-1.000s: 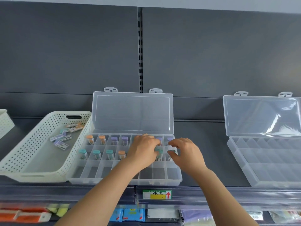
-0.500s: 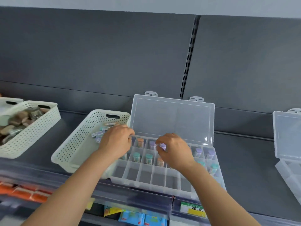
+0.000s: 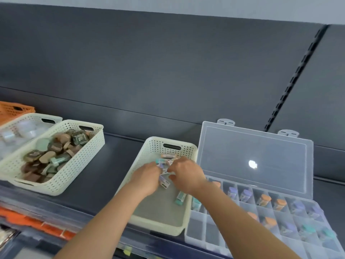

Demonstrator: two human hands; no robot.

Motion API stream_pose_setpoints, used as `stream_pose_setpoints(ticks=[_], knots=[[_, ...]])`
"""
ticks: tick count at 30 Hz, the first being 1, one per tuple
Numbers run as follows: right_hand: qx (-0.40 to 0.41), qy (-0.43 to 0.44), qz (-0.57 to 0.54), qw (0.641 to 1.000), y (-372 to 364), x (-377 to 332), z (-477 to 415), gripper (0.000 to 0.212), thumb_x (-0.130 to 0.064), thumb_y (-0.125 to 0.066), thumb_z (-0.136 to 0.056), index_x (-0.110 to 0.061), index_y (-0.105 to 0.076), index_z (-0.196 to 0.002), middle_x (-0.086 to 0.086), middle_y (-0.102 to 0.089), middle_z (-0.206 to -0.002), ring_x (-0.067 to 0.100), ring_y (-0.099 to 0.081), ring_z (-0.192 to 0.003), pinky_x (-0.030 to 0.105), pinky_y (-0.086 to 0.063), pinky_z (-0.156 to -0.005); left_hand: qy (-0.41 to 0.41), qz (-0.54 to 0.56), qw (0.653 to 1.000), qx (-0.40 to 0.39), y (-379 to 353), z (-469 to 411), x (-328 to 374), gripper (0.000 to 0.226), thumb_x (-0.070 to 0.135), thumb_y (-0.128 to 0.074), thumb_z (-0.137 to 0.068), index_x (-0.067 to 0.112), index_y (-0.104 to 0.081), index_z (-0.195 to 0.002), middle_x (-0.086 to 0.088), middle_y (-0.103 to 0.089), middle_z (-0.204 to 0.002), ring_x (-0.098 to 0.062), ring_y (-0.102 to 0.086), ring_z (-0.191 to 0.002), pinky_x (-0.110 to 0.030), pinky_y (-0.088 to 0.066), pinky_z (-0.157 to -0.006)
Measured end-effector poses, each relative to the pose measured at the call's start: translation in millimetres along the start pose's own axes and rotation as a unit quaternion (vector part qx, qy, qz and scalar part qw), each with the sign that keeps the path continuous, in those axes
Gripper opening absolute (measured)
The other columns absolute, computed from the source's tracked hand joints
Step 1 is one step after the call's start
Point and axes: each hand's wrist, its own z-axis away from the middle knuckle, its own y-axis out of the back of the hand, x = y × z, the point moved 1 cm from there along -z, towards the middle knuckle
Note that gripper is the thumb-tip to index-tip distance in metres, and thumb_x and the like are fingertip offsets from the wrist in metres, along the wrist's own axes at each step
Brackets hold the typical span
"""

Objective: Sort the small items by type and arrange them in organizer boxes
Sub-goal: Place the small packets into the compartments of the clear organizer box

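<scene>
Both bare arms reach forward from the lower edge of the view and converge. The left forearm slants up to the right and the right forearm slants up to the left. The left hand is back-up, its fingers curled down and away, tips hidden behind the knuckles. The right hand sits just beside it, nearly touching, also back-up with fingers bent downward (the thumb tucks in underneath). Motion blur hides whether either hand is gripping anything.
</scene>
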Motion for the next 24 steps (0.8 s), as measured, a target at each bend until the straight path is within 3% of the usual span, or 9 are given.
stream_pose_setpoints(ticks=[5, 9, 15, 18, 21, 24], knots=[[-0.094, -0.029, 0.02, 0.995, -14, -8, -32, 0.029, -0.026, -0.05, -0.093, -0.02, -0.058, -0.12, 0.01, -0.059, -0.119, 0.028, -0.053, -0.112, 0.039, -0.047, -0.092, -0.017, 0.033, 0.999, -0.01, -1, -6, -10, 0.026, 0.026, -0.057, -0.09, 0.012, -0.061, -0.111, -0.009, -0.052, -0.109, -0.031, -0.056, -0.102, -0.029, -0.034, -0.07], [-0.097, -0.067, 0.007, 0.993, -31, -8, -48, 0.02, -0.018, -0.054, -0.089, -0.019, -0.065, -0.107, 0.006, -0.063, -0.113, 0.027, -0.058, -0.106, 0.035, -0.049, -0.085, -0.028, 0.039, 0.999, -0.025, 2, -1, -10, 0.033, 0.027, -0.065, -0.085, 0.009, -0.059, -0.112, -0.011, -0.055, -0.113, -0.032, -0.058, -0.101, -0.03, -0.035, -0.07], [-0.094, -0.097, 0.008, 0.991, -32, -6, -54, 0.017, -0.017, -0.056, -0.088, -0.014, -0.061, -0.103, 0.006, -0.061, -0.106, 0.025, -0.058, -0.101, 0.031, -0.046, -0.079, -0.053, 0.047, 0.996, -0.055, 9, 2, -13, 0.032, 0.02, -0.061, -0.086, 0.005, -0.058, -0.115, -0.014, -0.061, -0.113, -0.033, -0.058, -0.103, -0.027, -0.032, -0.07], [-0.081, -0.121, -0.023, 0.989, -31, -4, -48, 0.022, -0.011, -0.053, -0.087, -0.013, -0.055, -0.109, 0.009, -0.06, -0.108, 0.027, -0.058, -0.101, 0.031, -0.045, -0.075, -0.059, 0.07, 0.995, -0.044, 14, 1, -16, 0.023, 0.021, -0.058, -0.089, 0.011, -0.064, -0.108, -0.009, -0.062, -0.109, -0.029, -0.059, -0.099, -0.029, -0.041, -0.073], [-0.054, -0.131, -0.067, 0.988, -20, -3, -39, 0.04, -0.01, -0.051, -0.088, -0.017, -0.045, -0.127, 0.011, -0.06, -0.112, 0.03, -0.058, -0.101, 0.035, -0.048, -0.081, -0.052, 0.116, 0.992, -0.009, 22, 1, -18, 0.023, 0.01, -0.053, -0.087, 0.019, -0.068, -0.101, -0.001, -0.057, -0.102, -0.022, -0.056, -0.096, -0.026, -0.041, -0.071], [0.033, -0.133, -0.126, 0.983, 5, -2, -26, 0.046, -0.011, -0.048, -0.089, -0.024, -0.043, -0.133, 0.01, -0.061, -0.113, 0.031, -0.058, -0.1, 0.035, -0.047, -0.081, -0.052, 0.16, 0.985, 0.048, 31, 1, -16, 0.022, 0.009, -0.054, -0.088, 0.021, -0.07, -0.098, 0.004, -0.051, -0.097, -0.017, -0.055, -0.09, -0.025, -0.041, -0.07]])
